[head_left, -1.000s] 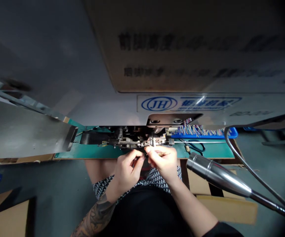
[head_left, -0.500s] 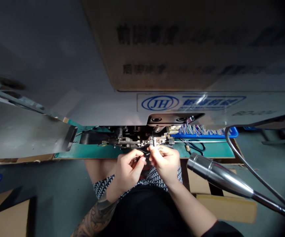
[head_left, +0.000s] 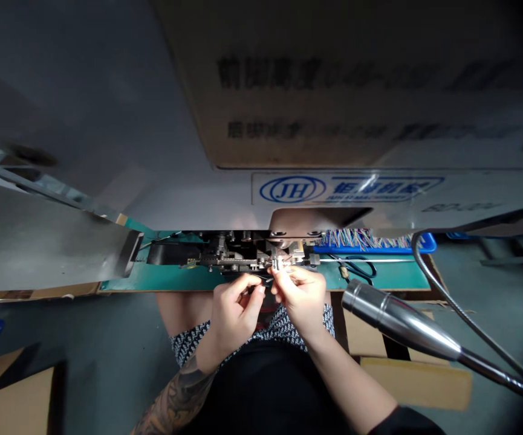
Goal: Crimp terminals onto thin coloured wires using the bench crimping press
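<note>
My left hand (head_left: 237, 311) is closed in a pinch at the near edge of the machine, with a thin wire (head_left: 266, 279) at its fingertips. Close beside it, my right hand (head_left: 304, 299) is pinched too, thumb and finger right against the small metal tooling (head_left: 277, 263) of the press. What the right fingers hold is too small and covered to make out. Above the tooling, the ram (head_left: 291, 234) with its bolts sits low under the machine's pale housing (head_left: 225, 199).
On the green bench (head_left: 392, 275) stands a blue tray (head_left: 427, 243) full of coloured wires. Black-handled scissors (head_left: 363, 266) lie before it. A metal lamp (head_left: 401, 323) on a flexible neck reaches in from the right. Cardboard boxes (head_left: 418, 380) are on the floor.
The ram with its bolts has come down towards the tooling. Both hands have shifted very slightly left, still pinched in the same place.
</note>
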Action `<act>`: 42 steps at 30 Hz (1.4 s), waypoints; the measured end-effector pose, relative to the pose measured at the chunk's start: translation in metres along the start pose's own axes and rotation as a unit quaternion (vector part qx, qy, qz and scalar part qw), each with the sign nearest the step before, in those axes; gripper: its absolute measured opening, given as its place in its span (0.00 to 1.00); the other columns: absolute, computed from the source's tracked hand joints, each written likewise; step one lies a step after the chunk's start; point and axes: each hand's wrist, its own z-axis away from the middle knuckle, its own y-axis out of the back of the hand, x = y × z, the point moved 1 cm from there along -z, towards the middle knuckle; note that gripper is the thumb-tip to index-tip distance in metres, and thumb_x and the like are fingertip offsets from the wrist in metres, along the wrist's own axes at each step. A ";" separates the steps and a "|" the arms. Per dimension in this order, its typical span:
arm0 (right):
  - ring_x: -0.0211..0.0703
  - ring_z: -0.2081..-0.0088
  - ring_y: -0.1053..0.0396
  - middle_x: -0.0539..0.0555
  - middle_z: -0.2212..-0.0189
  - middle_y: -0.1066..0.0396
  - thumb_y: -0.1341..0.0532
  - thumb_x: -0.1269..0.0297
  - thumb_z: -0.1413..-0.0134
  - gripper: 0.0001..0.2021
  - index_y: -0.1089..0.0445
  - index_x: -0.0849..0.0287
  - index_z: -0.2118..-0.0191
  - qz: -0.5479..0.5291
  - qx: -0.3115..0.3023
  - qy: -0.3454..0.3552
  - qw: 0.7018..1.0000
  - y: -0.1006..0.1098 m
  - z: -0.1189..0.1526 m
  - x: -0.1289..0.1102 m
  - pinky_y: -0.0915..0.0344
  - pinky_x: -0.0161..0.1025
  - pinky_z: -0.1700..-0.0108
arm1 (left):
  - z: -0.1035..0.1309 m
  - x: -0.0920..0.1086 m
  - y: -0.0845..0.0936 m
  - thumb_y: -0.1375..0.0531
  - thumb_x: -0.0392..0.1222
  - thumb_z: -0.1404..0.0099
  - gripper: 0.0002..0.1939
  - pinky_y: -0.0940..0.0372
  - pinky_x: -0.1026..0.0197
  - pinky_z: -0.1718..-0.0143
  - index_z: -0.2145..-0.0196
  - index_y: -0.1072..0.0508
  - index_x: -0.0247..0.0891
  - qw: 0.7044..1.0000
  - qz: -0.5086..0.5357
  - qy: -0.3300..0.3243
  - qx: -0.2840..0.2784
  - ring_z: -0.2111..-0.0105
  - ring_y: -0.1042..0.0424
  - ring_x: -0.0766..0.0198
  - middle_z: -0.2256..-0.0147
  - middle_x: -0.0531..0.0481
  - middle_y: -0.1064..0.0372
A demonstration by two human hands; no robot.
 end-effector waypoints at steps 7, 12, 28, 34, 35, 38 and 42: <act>0.36 0.80 0.41 0.49 0.82 0.31 0.27 0.54 0.41 0.15 0.20 0.60 0.73 -0.001 -0.097 0.015 0.995 0.007 -0.004 0.008 0.44 0.35 0.77 | -0.005 0.001 0.012 0.42 0.38 0.25 0.10 0.41 0.64 0.72 0.65 0.25 0.38 0.999 -0.017 -0.027 -0.037 0.75 0.31 0.67 0.72 0.52 0.26; 0.35 0.79 0.45 0.49 0.81 0.32 0.27 0.56 0.42 0.14 0.19 0.60 0.73 -0.007 -0.091 0.036 0.995 0.004 -0.004 0.013 0.48 0.37 0.76 | -0.008 0.003 0.014 0.43 0.40 0.24 0.11 0.39 0.64 0.70 0.65 0.25 0.38 0.998 -0.014 -0.018 -0.056 0.73 0.29 0.65 0.71 0.51 0.26; 0.35 0.81 0.48 0.45 0.84 0.40 0.29 0.58 0.38 0.23 0.33 0.56 0.81 0.027 0.035 0.050 0.998 0.002 0.003 -0.007 0.47 0.36 0.77 | -0.012 0.011 0.010 0.43 0.40 0.24 0.10 0.39 0.63 0.68 0.65 0.25 0.37 0.997 -0.029 -0.022 -0.067 0.74 0.32 0.66 0.72 0.52 0.28; 0.35 0.81 0.49 0.45 0.85 0.41 0.28 0.59 0.39 0.25 0.36 0.56 0.83 0.003 0.015 0.025 1.000 0.003 -0.002 0.001 0.49 0.36 0.76 | -0.010 0.010 0.010 0.42 0.40 0.25 0.09 0.39 0.63 0.70 0.64 0.25 0.37 0.998 -0.031 -0.009 -0.057 0.74 0.30 0.66 0.73 0.52 0.27; 0.35 0.81 0.49 0.45 0.85 0.41 0.28 0.59 0.39 0.25 0.37 0.56 0.83 0.003 0.015 0.023 1.000 0.003 -0.003 0.002 0.49 0.36 0.77 | -0.010 0.010 0.010 0.42 0.40 0.25 0.09 0.39 0.63 0.70 0.64 0.25 0.37 0.998 -0.032 -0.005 -0.056 0.74 0.30 0.66 0.73 0.52 0.27; 0.34 0.81 0.50 0.44 0.86 0.42 0.28 0.58 0.40 0.26 0.37 0.56 0.84 -0.004 0.015 0.021 1.000 0.002 -0.004 0.004 0.51 0.37 0.77 | -0.010 0.011 0.010 0.42 0.40 0.25 0.09 0.39 0.64 0.71 0.65 0.26 0.38 0.998 -0.032 0.004 -0.053 0.74 0.29 0.66 0.73 0.52 0.27; 0.34 0.82 0.51 0.44 0.86 0.43 0.28 0.57 0.40 0.27 0.38 0.55 0.84 -0.012 0.014 0.019 1.000 0.000 -0.005 0.004 0.51 0.37 0.77 | -0.011 0.013 0.010 0.42 0.40 0.25 0.09 0.39 0.64 0.71 0.65 0.26 0.38 0.999 -0.025 0.004 -0.046 0.74 0.29 0.66 0.72 0.52 0.26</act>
